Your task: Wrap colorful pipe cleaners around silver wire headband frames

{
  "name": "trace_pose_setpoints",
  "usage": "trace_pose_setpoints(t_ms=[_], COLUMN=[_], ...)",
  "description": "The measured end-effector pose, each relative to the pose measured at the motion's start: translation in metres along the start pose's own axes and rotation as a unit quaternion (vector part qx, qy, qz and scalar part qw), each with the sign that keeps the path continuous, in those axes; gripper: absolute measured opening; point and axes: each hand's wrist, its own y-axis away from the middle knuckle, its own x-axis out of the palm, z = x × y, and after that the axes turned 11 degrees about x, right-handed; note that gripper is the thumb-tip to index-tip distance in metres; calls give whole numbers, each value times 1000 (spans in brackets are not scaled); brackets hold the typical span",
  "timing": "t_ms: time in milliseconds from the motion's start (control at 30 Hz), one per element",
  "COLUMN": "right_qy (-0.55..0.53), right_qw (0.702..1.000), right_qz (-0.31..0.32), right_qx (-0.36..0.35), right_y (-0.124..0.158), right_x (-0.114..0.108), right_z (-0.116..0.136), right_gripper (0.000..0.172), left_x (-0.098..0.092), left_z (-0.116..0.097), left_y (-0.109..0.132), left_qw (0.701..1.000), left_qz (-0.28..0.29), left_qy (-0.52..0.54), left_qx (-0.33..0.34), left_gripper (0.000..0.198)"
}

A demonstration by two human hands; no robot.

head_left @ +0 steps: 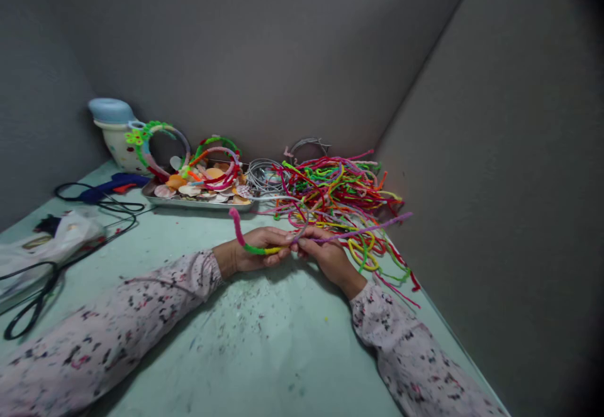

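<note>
Close together over the table, both hands work on one wire. My left hand (264, 246) is closed around a wire wrapped in pink, green and yellow pipe cleaner (255, 250), whose pink end curls up at the left. My right hand (325, 252) pinches a purple pipe cleaner (377, 225), and its long free end sticks out to the right. Between the fingertips the purple strand meets the wrapped wire. A bare grey stretch of the wire (304, 219) seems to arch up behind the fingers. The exact contact there is partly hidden by the fingers.
A metal tray (202, 204) of seashells stands at the back, with wrapped hoops (165, 129) on it. Right of it lie coiled wire (267, 177) and a heap of pipe cleaners (340, 181). At left are a cup (123, 143), a blue glue gun (111, 185), a black cord (51, 272) and a plastic bag (70, 234).
</note>
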Motion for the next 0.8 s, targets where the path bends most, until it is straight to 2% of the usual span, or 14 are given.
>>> trace_pose_setpoints(t_ms=[267, 467, 600, 667, 800], right_qy=[26, 35, 21, -28, -157], right_qw=[999, 999, 1000, 999, 983], right_qz=[-20, -1, 3, -6, -54], right_qx=[3, -15, -2, 19, 75], right_y=[2, 4, 3, -2, -16], right_x=[2, 0, 0, 0, -1], right_z=[6, 8, 6, 1, -13], right_gripper=[11, 12, 11, 12, 32], left_x=[2, 3, 5, 8, 14], left_z=[0, 0, 1, 2, 4], left_y=[3, 4, 4, 2, -3], left_qw=[1000, 999, 998, 998, 983], left_qz=[12, 40, 41, 26, -50], left_qy=[-11, -25, -42, -50, -95], left_qx=[-1, -14, -14, 16, 148], left_gripper=[18, 19, 19, 20, 22])
